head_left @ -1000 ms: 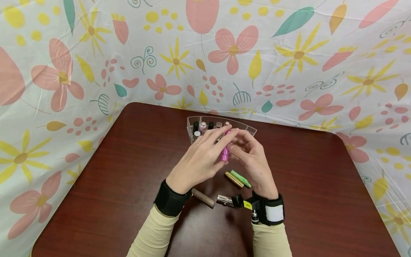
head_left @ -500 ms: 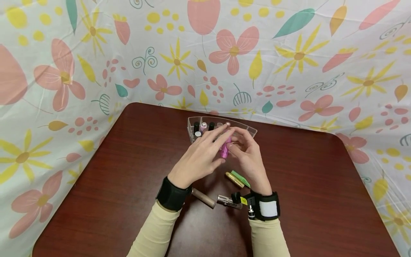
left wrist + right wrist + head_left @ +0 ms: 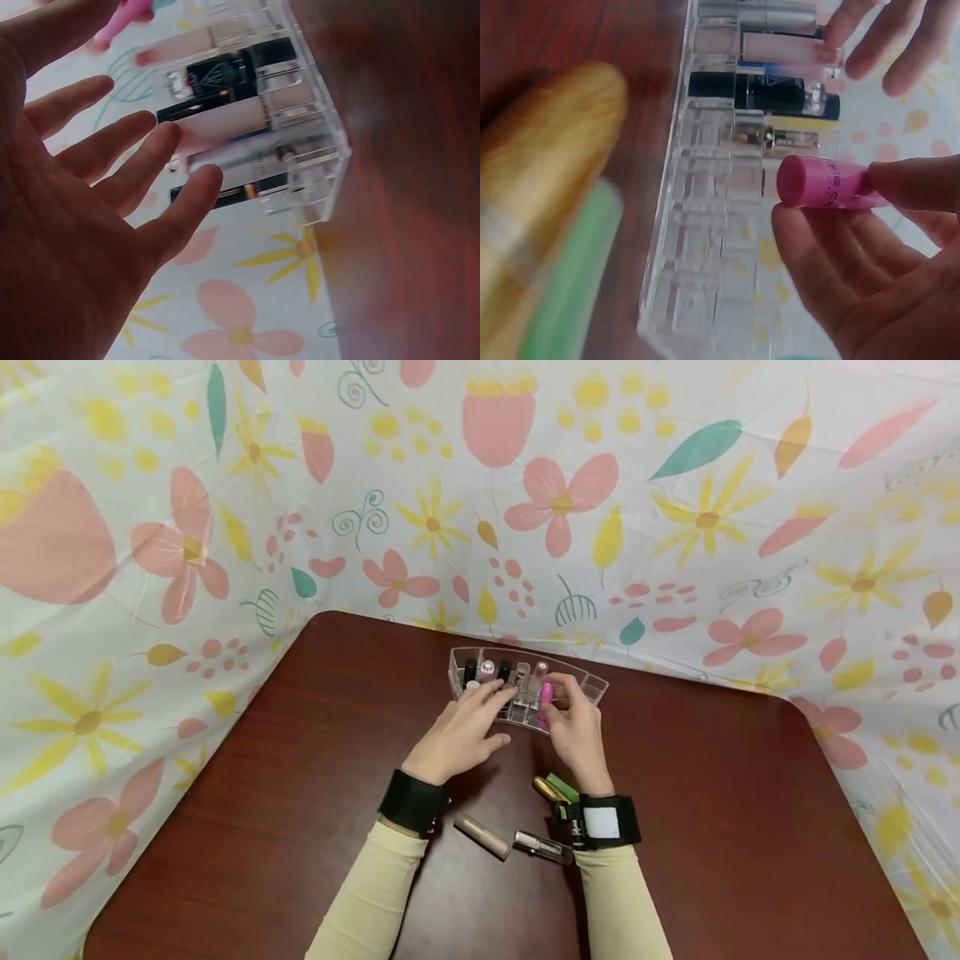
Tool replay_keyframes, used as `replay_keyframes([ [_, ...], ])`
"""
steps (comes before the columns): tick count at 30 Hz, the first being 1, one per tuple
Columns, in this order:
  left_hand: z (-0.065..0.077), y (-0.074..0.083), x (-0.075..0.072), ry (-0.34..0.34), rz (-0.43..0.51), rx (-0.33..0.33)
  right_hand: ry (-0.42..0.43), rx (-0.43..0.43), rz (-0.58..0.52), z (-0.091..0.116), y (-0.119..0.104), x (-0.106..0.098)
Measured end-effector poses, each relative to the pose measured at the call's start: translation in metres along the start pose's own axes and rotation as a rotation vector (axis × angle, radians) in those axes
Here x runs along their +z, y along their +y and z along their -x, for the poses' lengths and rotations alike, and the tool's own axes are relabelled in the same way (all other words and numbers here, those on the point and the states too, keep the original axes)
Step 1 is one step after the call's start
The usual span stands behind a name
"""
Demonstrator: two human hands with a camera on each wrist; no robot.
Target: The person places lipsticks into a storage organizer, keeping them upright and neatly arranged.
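Note:
My right hand (image 3: 579, 735) pinches a bright pink lipstick tube (image 3: 546, 697) between thumb and fingers, over the right part of a clear fan-shaped organizer (image 3: 595, 687). In the right wrist view the pink tube (image 3: 821, 182) hovers beside the compartments, its round end towards them. My left hand (image 3: 457, 735) is spread with fingers extended, over the organizer's front left. From the left wrist view, its fingers hold nothing; whether they touch the tubes is unclear. Several black, pale pink and clear cosmetic tubes stand in the organizer's left and middle slots.
A gold tube (image 3: 550, 788) and a green tube (image 3: 564, 786) lie side by side near my right wrist. Closer to me lie a beige tube (image 3: 482, 837) and a silver-and-clear tube (image 3: 542, 847). A floral cloth (image 3: 420, 527) hangs behind the table.
Both hands were together around the pink lipstick tube. My left hand has come away from it to the left, and my right hand has carried it forward to the organizer.

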State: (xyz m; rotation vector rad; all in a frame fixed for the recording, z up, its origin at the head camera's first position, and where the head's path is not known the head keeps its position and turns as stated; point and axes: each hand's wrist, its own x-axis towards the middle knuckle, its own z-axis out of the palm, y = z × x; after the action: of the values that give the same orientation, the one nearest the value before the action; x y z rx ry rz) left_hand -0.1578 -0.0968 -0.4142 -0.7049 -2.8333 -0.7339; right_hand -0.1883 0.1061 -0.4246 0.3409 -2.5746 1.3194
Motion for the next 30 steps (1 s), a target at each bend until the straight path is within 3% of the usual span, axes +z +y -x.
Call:
replay_keyframes([
  [5, 0.004, -0.004, 0.013, -0.05, 0.012, -0.032, -0.009, -0.064, 0.031, -0.01, 0.008, 0.014],
  [12, 0.003, -0.006, 0.01, -0.003, 0.013, -0.006, 0.025, -0.128, 0.016, -0.024, 0.005, 0.022],
  [17, 0.0, -0.007, 0.006, 0.024, 0.014, 0.012, 0.032, -0.134, 0.033, -0.028, 0.004, 0.027],
  [30, -0.001, -0.008, 0.002, 0.009, 0.018, 0.005, 0.018, -0.112, 0.05, -0.024, 0.017, 0.038],
])
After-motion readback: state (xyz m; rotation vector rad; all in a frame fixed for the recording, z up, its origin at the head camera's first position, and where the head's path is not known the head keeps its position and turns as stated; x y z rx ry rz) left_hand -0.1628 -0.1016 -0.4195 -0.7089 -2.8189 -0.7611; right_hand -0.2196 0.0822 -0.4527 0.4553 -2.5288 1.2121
